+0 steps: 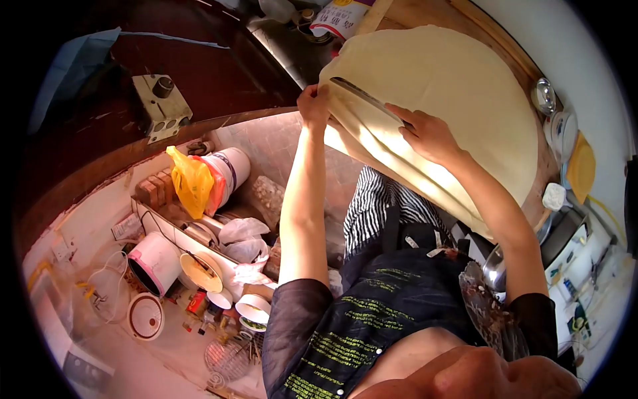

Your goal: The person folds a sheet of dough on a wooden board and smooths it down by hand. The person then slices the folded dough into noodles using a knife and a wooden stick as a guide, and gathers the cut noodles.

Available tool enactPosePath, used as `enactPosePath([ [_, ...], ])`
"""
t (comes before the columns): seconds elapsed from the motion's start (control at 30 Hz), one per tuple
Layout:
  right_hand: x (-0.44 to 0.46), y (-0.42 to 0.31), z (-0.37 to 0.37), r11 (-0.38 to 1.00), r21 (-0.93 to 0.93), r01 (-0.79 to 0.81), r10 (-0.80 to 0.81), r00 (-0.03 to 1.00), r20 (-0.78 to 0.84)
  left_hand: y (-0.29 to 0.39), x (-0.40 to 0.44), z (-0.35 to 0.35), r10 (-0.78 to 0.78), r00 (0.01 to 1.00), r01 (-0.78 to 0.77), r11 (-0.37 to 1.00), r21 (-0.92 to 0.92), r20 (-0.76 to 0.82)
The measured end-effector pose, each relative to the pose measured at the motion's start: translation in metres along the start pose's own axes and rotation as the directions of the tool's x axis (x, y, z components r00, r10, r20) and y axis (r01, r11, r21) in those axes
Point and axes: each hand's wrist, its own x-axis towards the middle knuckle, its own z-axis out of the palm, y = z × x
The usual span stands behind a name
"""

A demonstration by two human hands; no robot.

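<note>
A large, thin, pale dough sheet (445,86) covers most of a wooden board (485,30), and its near side drapes in folds over the front edge. My right hand (428,137) grips a knife (359,92) by the handle, index finger stretched along it. The long blade lies across the sheet near its left front edge, its tip pointing up and left toward my other hand. At the sheet's left corner, my left hand (314,106) is closed with its fingers on the dough edge. How much dough it pinches is partly hidden.
A dark red door (219,73) with a metal lock (161,106) stands at left. Below it are a yellow plastic bag (191,181), a white bucket (229,166) and several pots and bowls. A printed bag (342,18) lies behind the board; a metal bowl (543,95) is at right.
</note>
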Motion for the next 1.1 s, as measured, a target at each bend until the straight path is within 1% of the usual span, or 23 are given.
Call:
enactPosePath([
  [0.07,0.005,-0.002,0.002,1.000,0.003,0.005,-0.006,1.000,0.016,-0.004,0.000,0.001,0.011,0.997,-0.005,0.997,0.079,-0.077],
  [0.13,0.008,-0.002,0.005,0.998,0.002,0.064,-0.064,0.998,-0.015,-0.011,0.004,0.000,0.020,0.997,-0.012,0.995,0.097,-0.079],
  [0.23,0.011,0.000,0.011,0.995,-0.033,0.093,-0.095,0.994,-0.045,-0.016,0.004,0.000,0.035,0.996,-0.022,0.989,0.143,-0.087],
  [0.3,0.013,-0.003,0.012,0.995,-0.058,0.086,-0.088,0.995,-0.041,-0.007,-0.001,0.001,0.038,0.995,-0.022,0.985,0.172,-0.090],
  [0.37,0.016,-0.007,0.015,0.994,-0.083,0.075,-0.079,0.996,-0.040,-0.003,-0.007,0.002,0.078,0.991,-0.045,0.960,0.276,-0.111],
  [0.4,0.018,-0.008,0.016,0.993,-0.119,0.026,-0.028,1.000,-0.008,-0.003,-0.010,0.004,0.077,0.992,-0.046,0.960,0.276,-0.102],
  [0.43,0.019,-0.008,0.016,0.987,-0.157,-0.021,0.025,0.999,0.023,-0.004,-0.014,0.006,0.173,0.973,-0.110,0.931,0.349,-0.154],
  [0.47,0.020,-0.004,0.016,0.987,-0.156,-0.029,0.033,0.999,0.020,-0.001,-0.020,0.009,0.270,0.942,-0.166,0.891,0.422,-0.198],
  [0.5,0.021,0.001,0.018,0.990,-0.142,0.003,-0.002,1.000,0.009,0.000,-0.033,0.016,0.333,0.902,-0.171,0.860,0.480,-0.275],
  [0.53,0.018,0.006,0.018,0.991,-0.129,0.036,-0.037,0.999,-0.002,0.001,-0.048,0.018,0.332,0.904,-0.174,0.860,0.479,-0.268],
  [0.57,0.014,0.010,0.017,0.991,-0.126,0.036,-0.037,0.999,-0.005,0.002,-0.061,0.018,0.501,0.853,-0.371,0.779,0.506,-0.145],
  [0.6,0.009,0.014,0.016,0.986,-0.160,0.036,-0.035,0.999,0.011,0.000,-0.074,0.018,0.648,0.762,-0.551,0.663,0.506,-0.020],
  [0.63,0.003,0.019,0.015,0.980,-0.194,0.037,-0.032,0.999,0.027,-0.003,-0.092,0.025,0.591,0.804,-0.548,0.691,0.471,0.068],
  [0.67,-0.006,0.026,0.013,0.981,-0.191,0.036,-0.032,0.999,0.024,-0.001,-0.119,0.038,0.595,0.797,-0.536,0.614,0.580,0.107],
  [0.7,-0.018,0.035,0.011,0.977,-0.204,0.060,-0.059,0.998,0.010,0.004,-0.142,0.049,0.668,0.735,-0.623,0.598,0.505,0.116],
  [0.73,-0.029,0.045,0.010,0.972,-0.218,0.083,-0.085,0.996,-0.003,0.005,-0.160,0.057,0.630,0.749,-0.636,0.597,0.489,0.206],
  [0.77,-0.040,0.054,0.010,0.974,-0.213,0.077,-0.081,0.997,-0.010,0.010,-0.179,0.065,0.599,0.755,-0.634,0.564,0.529,0.266],
  [0.8,-0.052,0.065,0.010,0.969,-0.236,0.075,-0.079,0.997,-0.010,0.006,-0.192,0.071,0.591,0.739,-0.662,0.549,0.510,0.323],
  [0.87,-0.078,0.085,0.007,0.965,-0.255,0.063,-0.070,0.997,-0.019,-0.001,-0.211,0.082,0.606,0.661,-0.747,0.471,0.470,0.443],
  [0.97,-0.121,0.110,-0.003,0.972,-0.229,0.054,-0.069,0.996,-0.060,-0.007,-0.239,0.098,0.545,0.639,-0.769,0.449,0.455,0.543],
  [1.03,-0.148,0.120,-0.013,0.975,-0.221,0.009,-0.011,1.000,-0.010,-0.009,-0.251,0.105,0.519,0.627,-0.779,0.440,0.448,0.581],
  [1.07,-0.158,0.124,-0.016,0.976,-0.217,-0.001,-0.003,1.000,-0.018,-0.011,-0.253,0.108,0.519,0.605,-0.796,0.412,0.443,0.604],
  [1.1,-0.167,0.128,-0.019,0.972,-0.234,-0.027,0.030,0.999,0.010,-0.013,-0.254,0.110,0.519,0.582,-0.813,0.384,0.438,0.626],
])
